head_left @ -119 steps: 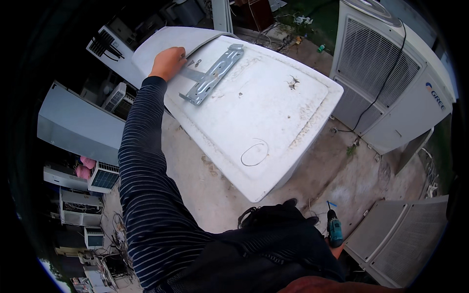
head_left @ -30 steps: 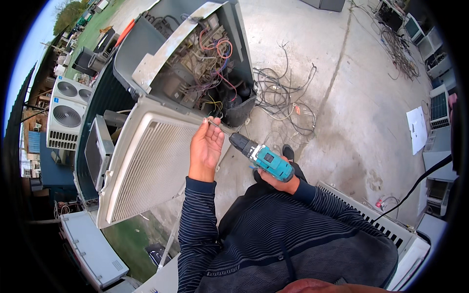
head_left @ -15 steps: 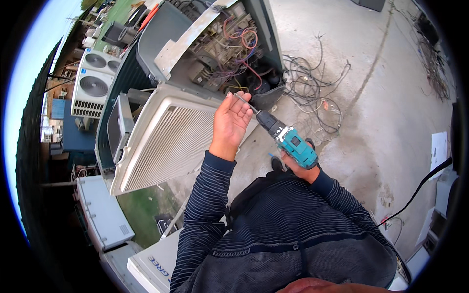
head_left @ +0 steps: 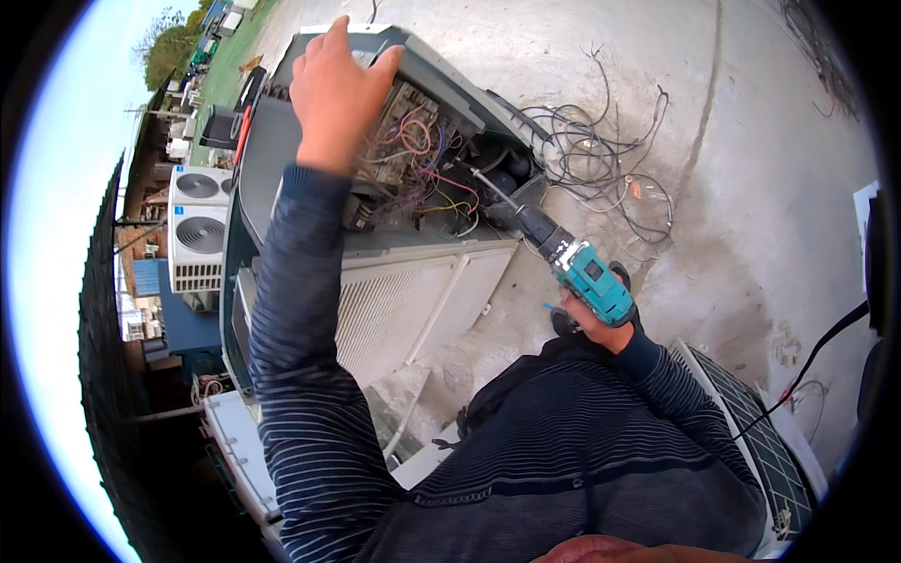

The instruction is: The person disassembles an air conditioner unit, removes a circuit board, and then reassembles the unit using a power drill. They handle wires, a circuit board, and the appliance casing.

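My left hand (head_left: 338, 94) is raised over the upper part of an opened grey-metal unit (head_left: 257, 159), fingers apart; whether it touches the panel behind it is hard to tell. Inside the unit are circuit parts and tangled coloured wires (head_left: 413, 136). My right hand (head_left: 587, 314) grips a teal-and-black cordless drill (head_left: 591, 277) with a long metal bit (head_left: 497, 190) pointing into the unit, its tip near the wiring. A pale slatted panel (head_left: 394, 300) lies just below the opened housing.
Tangled cables (head_left: 610, 178) lie on the concrete floor (head_left: 741, 150). Outdoor units with round fan grilles (head_left: 199, 236) stand at left beside a dark structure. A grey-framed grid panel (head_left: 770, 460) is at lower right, with a black cable (head_left: 826, 333) crossing above it.
My left hand has left the drill bit's tip and risen to the unit's top, palm turned away. The drill has shifted slightly right. Four seconds ago, a white casing filled the view.
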A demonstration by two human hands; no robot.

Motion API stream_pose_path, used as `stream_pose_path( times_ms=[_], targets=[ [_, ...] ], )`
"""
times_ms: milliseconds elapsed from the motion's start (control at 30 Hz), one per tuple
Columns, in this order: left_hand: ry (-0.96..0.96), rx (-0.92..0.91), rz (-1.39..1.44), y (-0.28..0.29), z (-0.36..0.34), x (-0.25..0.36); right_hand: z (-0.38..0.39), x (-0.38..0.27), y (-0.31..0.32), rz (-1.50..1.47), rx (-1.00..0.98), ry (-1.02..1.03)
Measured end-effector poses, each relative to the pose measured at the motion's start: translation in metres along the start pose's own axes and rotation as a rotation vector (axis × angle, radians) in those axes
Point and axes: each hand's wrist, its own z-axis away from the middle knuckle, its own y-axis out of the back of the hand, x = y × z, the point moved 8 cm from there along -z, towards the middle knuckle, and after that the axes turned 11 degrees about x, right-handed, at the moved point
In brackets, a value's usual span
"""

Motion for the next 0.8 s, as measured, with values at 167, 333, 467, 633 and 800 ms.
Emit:
stream_pose_path(
  times_ms=[167, 333, 467, 633, 800],
  targets=[
    [0.289, -0.449, 0.096, -0.081, -0.014, -0.022, -0.002, 0.037, 0.021, -0.019, 0.114, -0.087],
    [0.213, -0.442, -0.007, -0.088, -0.015, 0.003, -0.023, 0.063, 0.038, -0.053, 0.056, -0.164],
    [0.203, -0.445, 0.027, -0.087, -0.016, 0.008, -0.046, 0.078, 0.049, -0.204, 0.106, -0.304],
    [0.231, -0.344, -0.025, -0.084, -0.012, 0.010, -0.059, 0.094, 0.050, -0.277, 0.031, -0.358],
    [0.192, -0.307, -0.051, -0.080, -0.010, 0.016, -0.048, 0.106, 0.044, -0.290, 0.026, -0.367]
  ],
)
